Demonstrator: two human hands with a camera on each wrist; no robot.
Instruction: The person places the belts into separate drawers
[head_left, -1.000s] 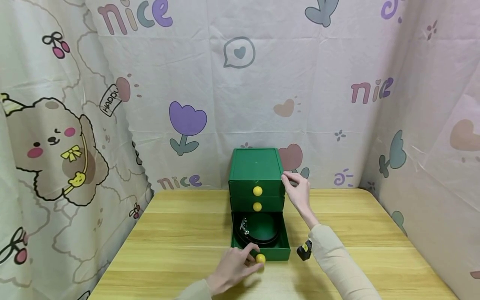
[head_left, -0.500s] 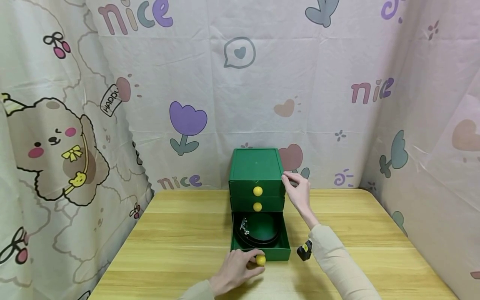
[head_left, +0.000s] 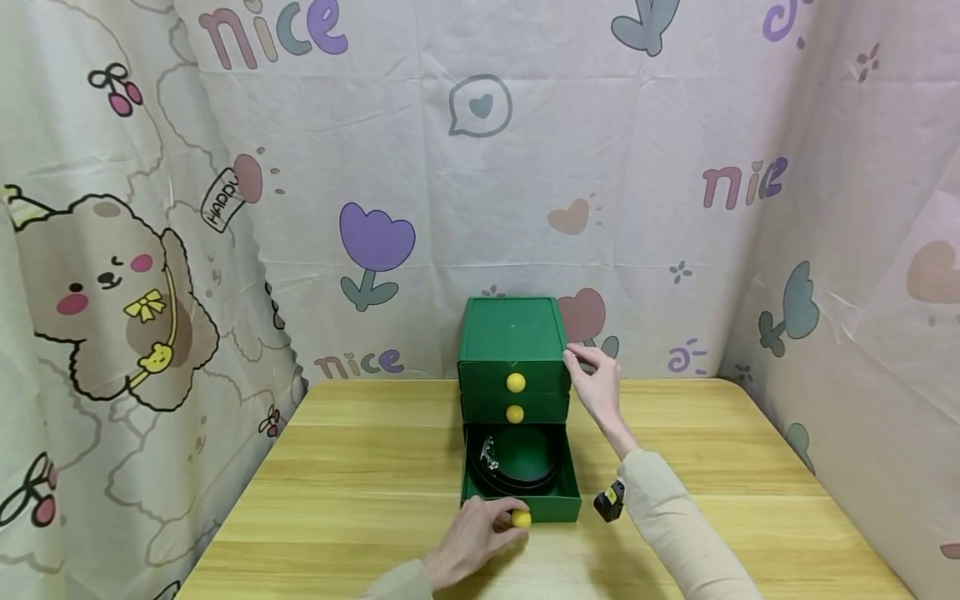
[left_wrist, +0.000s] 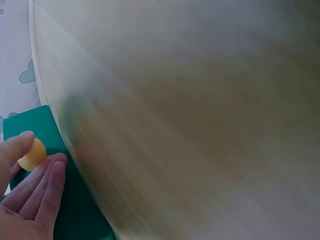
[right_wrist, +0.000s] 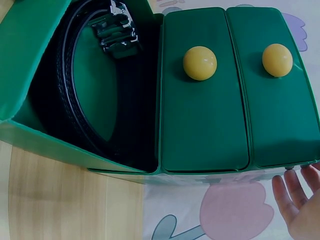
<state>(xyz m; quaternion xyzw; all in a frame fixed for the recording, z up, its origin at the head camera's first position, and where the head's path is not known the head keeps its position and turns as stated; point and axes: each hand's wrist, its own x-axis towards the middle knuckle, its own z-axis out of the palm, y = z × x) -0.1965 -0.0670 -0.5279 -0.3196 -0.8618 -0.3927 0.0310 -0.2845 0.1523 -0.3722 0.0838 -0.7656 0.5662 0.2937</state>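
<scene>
A small green drawer cabinet (head_left: pixel 513 329) stands on the table, its bottom drawer (head_left: pixel 558 507) pulled out. Inside the drawer lies a coiled black belt (right_wrist: pixel 65 55) with a silver buckle (right_wrist: pixel 117 32). My left hand (head_left: pixel 474 536) is at the drawer's front, where thumb and fingers pinch its round yellow knob (left_wrist: pixel 34 156). At the cabinet's upper right front corner, my right hand (head_left: pixel 597 383) touches the side with its fingertips, and its fingers look fairly straight in the right wrist view.
Two upper drawers with yellow knobs, the top knob (head_left: pixel 515 382) and middle knob (head_left: pixel 514 414), are closed. The wooden table (head_left: pixel 360 467) reaches a patterned cloth backdrop (head_left: pixel 465 192). A small black device (head_left: pixel 608 501) sits by the right sleeve.
My left hand's fingers have moved in from loosely around the bottom knob to a pinch on it. The right hand, cabinet and drawer have not visibly moved.
</scene>
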